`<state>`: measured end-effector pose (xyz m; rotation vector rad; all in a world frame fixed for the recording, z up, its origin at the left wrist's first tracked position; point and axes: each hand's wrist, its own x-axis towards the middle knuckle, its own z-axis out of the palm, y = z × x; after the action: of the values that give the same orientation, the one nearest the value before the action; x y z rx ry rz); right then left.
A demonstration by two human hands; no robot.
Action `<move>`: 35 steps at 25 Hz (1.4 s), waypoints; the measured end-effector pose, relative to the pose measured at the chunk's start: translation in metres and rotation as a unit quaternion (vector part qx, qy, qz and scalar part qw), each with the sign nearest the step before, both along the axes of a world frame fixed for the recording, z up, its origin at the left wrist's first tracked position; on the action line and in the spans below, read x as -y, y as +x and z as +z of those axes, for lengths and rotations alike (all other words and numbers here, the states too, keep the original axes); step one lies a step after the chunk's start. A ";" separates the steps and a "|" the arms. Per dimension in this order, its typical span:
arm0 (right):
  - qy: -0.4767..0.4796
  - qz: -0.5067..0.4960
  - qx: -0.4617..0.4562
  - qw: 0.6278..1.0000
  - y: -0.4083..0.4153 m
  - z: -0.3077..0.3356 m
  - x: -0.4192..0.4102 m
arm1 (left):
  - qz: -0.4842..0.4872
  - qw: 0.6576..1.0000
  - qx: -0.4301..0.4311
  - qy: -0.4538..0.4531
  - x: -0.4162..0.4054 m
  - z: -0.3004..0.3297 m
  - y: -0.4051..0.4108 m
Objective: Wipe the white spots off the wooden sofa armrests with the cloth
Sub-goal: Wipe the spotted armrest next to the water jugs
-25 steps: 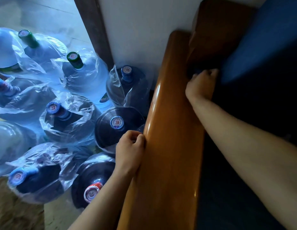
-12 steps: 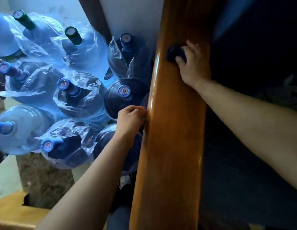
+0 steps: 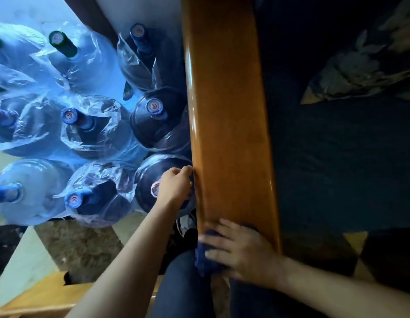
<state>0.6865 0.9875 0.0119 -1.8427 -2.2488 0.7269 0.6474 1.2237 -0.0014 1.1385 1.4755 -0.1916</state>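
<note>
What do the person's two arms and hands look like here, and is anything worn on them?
Both forearms are bare as far as the picture shows: no sleeve is visible on either one. The left hand and the right hand wear no glove, and I see no ring, watch or bracelet. The right hand is motion-blurred, so small details there are hard to confirm.

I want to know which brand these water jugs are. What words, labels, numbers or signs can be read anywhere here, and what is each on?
No text can be read.
Round cap seals on the water jugs: a red ring-shaped mark, lettering too small and blurred.
Cap seal by the left hand: partly hidden, unreadable.
Armrest, cloth under the right hand: no text.
</note>
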 end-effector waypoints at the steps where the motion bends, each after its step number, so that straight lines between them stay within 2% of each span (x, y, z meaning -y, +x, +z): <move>1: -0.001 0.048 0.004 0.999 -0.009 0.000 0.024 | -0.003 1.000 0.019 -0.011 0.004 0.000 -0.002; 3: 0.029 0.074 0.001 0.997 0.011 -0.007 0.024 | -0.012 1.000 0.028 -0.006 0.003 0.002 0.002; 4: 0.072 0.034 0.004 0.997 0.033 -0.011 0.009 | -0.018 1.000 0.025 0.001 0.001 0.001 0.005; 7: 0.102 -0.196 0.018 0.975 0.147 -0.019 -0.069 | -0.018 0.999 0.028 0.018 -0.004 -0.005 0.010; 9: 0.101 -0.387 -0.029 0.916 0.218 -0.021 -0.117 | -0.039 0.998 0.026 0.047 -0.002 -0.004 0.012; 11: 0.078 -0.517 -0.142 0.841 0.248 -0.021 -0.150 | -0.048 0.997 0.024 0.063 0.000 -0.002 0.012; 13: 0.078 -0.585 -0.203 0.781 0.235 -0.021 -0.149 | -0.054 0.996 0.018 0.072 0.004 0.000 0.010; 16: 0.084 -0.625 -0.260 0.731 0.152 -0.021 -0.082 | -0.072 0.994 0.002 0.085 0.012 0.004 0.005; 18: 0.076 -0.660 -0.249 0.705 0.074 -0.021 -0.011 | -0.101 0.989 0.000 0.106 0.023 0.009 -0.004; 19: 0.074 -0.658 -0.233 0.712 0.039 -0.018 0.022 | -0.110 0.988 0.002 0.110 0.029 0.012 -0.009; 21: 0.048 -0.632 -0.189 0.750 -0.021 -0.011 0.068 | -0.115 0.989 0.010 0.092 0.038 0.019 -0.023; 23: 0.024 -0.627 -0.146 0.764 -0.042 -0.010 0.077 | -0.092 0.995 0.012 0.048 0.045 0.021 -0.036; 25: 0.014 -0.614 -0.061 0.787 -0.023 -0.011 0.044 | -0.044 0.999 0.010 -0.023 0.048 0.020 -0.052; 28: 0.011 -0.565 0.057 0.823 0.030 -0.015 -0.061 | 0.024 0.992 0.040 -0.115 0.043 0.020 -0.067; 30: 0.001 -0.512 0.079 0.855 0.046 -0.018 -0.129 | 0.034 0.992 0.034 -0.116 0.034 0.022 -0.073; 32: -0.016 -0.424 0.119 0.898 0.035 -0.020 -0.163 | 0.043 0.995 0.027 -0.087 0.024 0.023 -0.077; 35: -0.016 -0.270 0.165 0.948 -0.005 -0.018 -0.136 | 0.027 0.997 0.039 -0.063 0.022 0.022 -0.085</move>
<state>0.6816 1.1231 -0.0060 -2.5910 -1.7337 0.3796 0.5619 1.2016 0.0208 0.9926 1.4030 -0.1975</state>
